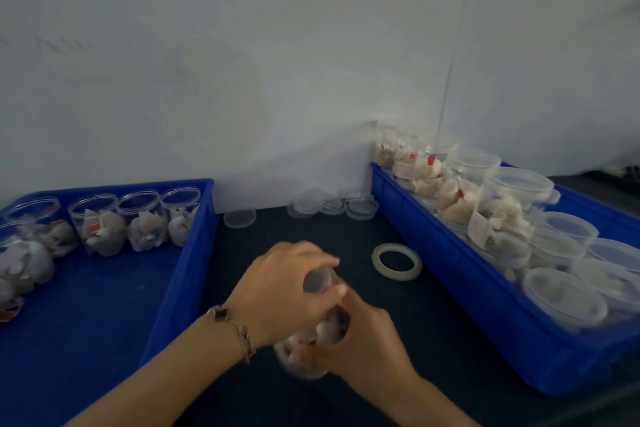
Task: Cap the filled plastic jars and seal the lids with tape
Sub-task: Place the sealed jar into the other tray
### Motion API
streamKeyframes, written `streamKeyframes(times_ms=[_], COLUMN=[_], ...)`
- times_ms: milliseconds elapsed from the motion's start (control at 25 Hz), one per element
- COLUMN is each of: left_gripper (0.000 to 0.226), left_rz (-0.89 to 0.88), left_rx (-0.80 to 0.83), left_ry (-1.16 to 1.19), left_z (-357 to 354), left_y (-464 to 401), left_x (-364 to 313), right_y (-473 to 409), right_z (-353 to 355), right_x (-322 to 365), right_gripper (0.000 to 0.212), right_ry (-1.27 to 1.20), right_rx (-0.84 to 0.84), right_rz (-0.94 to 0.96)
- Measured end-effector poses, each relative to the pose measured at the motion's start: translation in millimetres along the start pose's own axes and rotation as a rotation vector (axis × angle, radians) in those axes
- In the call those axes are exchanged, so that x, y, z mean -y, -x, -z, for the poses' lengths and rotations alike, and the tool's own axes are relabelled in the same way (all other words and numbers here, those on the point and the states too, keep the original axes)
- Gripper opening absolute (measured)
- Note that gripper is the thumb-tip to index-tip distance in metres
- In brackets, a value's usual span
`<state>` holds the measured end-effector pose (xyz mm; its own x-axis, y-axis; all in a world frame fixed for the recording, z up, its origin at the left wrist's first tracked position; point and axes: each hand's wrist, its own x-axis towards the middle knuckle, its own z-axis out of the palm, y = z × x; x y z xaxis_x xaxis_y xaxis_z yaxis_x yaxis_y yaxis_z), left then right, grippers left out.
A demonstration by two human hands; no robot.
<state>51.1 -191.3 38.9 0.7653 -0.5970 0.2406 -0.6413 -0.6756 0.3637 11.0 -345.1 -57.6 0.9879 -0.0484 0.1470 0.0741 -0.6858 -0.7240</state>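
A clear plastic jar (323, 331) filled with white wrapped pieces lies tilted over the dark table, between both hands. My left hand (291, 291) curls over its top end, where a translucent lid (317, 279) sits under the fingers. My right hand (360, 336) grips the jar's body from the right. A roll of clear tape (397, 260) lies flat on the table to the right of the hands. Several loose lids (239, 218) rest near the wall, with more lids (332, 204) beside them.
A blue tray (180, 274) on the left holds several open filled jars (98, 224). Another blue tray (460, 274) on the right holds capped jars (564, 298) and filled ones. The white wall stands close behind.
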Motion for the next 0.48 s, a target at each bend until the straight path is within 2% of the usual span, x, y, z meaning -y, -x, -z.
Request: streamKeyframes(times_ms=[80,160,200,280,360,480], left_gripper=[0.081,0.086,0.083,0.067,0.058,0.068], left_rz=[-0.031,-0.043,-0.04,-0.07,-0.116,-0.134], left_rx=[-0.042,-0.209,-0.241,-0.161,-0.05,0.081], left_ry=[0.094,0.232,0.319,0.525,0.624,0.683], left_z=[7,3,-3,-21,-44,-73], left_y=[-8,-15,-19,-29,-44,-73], left_x=[-19,-41,-54,-86,-120,-155], right_y=[15,32,38,49,56,58], right_z=[37,78,98,132,157,182], right_x=[14,20,19,15,0,-37], right_gripper=[0.076,0.079,0.079,0.087,0.102,0.082], right_ry=[-0.034,-0.175,-0.235,-0.277,-0.287,-0.203], right_rx=[-0.09,-0.264,-0.351,-0.517,-0.667,-0.8], right_rz=[-0.006,-0.054,-0.081,-0.108,-0.113,-0.179])
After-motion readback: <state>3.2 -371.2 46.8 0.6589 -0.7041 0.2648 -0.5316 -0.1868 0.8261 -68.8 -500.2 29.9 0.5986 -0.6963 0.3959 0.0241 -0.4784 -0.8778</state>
